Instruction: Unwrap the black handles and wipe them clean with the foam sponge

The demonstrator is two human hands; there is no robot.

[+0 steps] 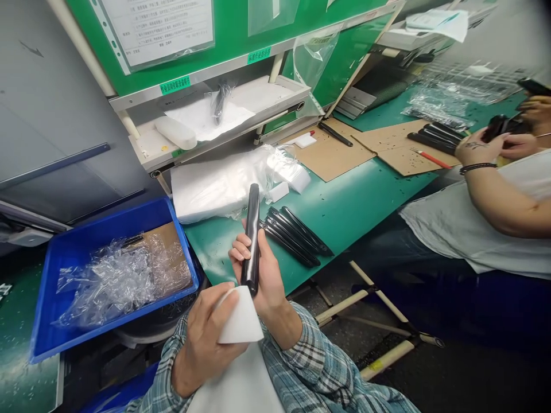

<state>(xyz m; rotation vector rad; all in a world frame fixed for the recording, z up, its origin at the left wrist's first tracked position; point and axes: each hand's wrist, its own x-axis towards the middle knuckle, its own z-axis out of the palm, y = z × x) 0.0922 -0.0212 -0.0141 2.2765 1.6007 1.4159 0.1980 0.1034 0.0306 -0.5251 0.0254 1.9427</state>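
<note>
My right hand is closed round a glossy black handle-like piece, long and narrow, which it holds upright. A white foam block is gripped in my left hand, between thumb and fingers. The block's upper edge meets the lower end of the black piece; whether it presses there I cannot tell. Just beyond my right hand, several similar black pieces lie side by side on the green table. White material covers my lap under the block.
To the left, a blue bin holds crumpled clear plastic. White plastic bags and a small white block lie beyond my hands, beneath a shelf. At right, a co-worker's hands work by cardboard bearing black pieces and a red pen.
</note>
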